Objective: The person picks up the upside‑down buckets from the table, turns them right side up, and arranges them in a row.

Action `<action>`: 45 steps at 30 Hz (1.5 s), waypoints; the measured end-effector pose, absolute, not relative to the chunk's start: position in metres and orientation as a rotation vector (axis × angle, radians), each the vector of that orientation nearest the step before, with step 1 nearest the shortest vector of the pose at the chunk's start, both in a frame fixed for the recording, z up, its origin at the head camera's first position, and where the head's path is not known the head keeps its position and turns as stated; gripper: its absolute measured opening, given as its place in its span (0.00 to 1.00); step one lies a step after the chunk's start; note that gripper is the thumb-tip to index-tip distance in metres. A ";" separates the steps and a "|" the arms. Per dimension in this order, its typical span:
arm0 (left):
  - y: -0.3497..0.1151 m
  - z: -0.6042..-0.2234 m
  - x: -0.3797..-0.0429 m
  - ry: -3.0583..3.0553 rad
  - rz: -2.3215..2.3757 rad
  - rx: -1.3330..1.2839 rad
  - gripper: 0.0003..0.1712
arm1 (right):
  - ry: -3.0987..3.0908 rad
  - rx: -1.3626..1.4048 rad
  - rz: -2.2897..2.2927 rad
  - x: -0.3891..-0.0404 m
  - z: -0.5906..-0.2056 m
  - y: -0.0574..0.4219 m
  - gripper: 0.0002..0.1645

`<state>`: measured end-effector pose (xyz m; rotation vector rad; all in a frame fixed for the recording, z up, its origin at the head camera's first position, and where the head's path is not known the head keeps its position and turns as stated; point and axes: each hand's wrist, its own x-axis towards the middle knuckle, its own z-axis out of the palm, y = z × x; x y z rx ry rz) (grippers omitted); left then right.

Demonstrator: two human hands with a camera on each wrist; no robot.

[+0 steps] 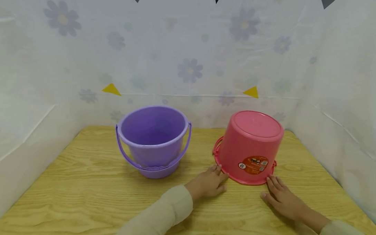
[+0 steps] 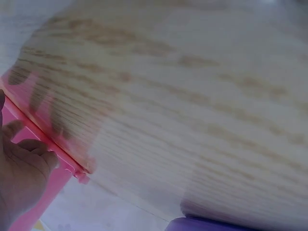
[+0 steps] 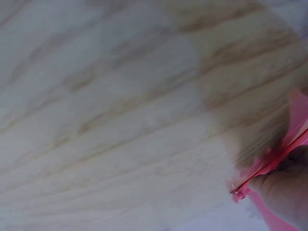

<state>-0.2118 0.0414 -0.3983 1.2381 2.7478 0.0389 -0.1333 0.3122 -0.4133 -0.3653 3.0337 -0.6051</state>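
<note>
A pink bucket (image 1: 251, 146) stands upside down on the table, its round base facing up and an orange label (image 1: 255, 164) on its near side. At the left of its rim, the fingertips of my left hand (image 1: 209, 183) touch the edge, thumb apart from it. My right hand (image 1: 282, 201) touches the rim on the near right side with fairly straight fingers. Both wrist views catch the pink rim (image 2: 53, 144) close to the tabletop, beside the left hand (image 2: 24, 175) and the right hand (image 3: 286, 190). Part of the pink handle (image 1: 218, 146) shows at the left.
An upright purple bucket (image 1: 155, 160) with its handle hanging down in front stands on the left side of the wooden table (image 1: 85, 197). White flowered sheeting (image 1: 160, 46) hangs behind the table and along both sides.
</note>
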 end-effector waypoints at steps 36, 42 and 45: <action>0.022 -0.399 -0.191 2.740 0.055 1.252 0.31 | 3.168 -0.598 -0.613 -0.157 -0.411 0.332 0.57; 0.017 -0.402 -0.195 2.776 0.055 1.260 0.38 | 3.143 -0.585 -0.640 -0.163 -0.410 0.333 0.59; 0.013 -0.407 -0.204 2.823 0.114 1.231 0.42 | 3.127 -0.558 -0.647 -0.167 -0.411 0.335 0.61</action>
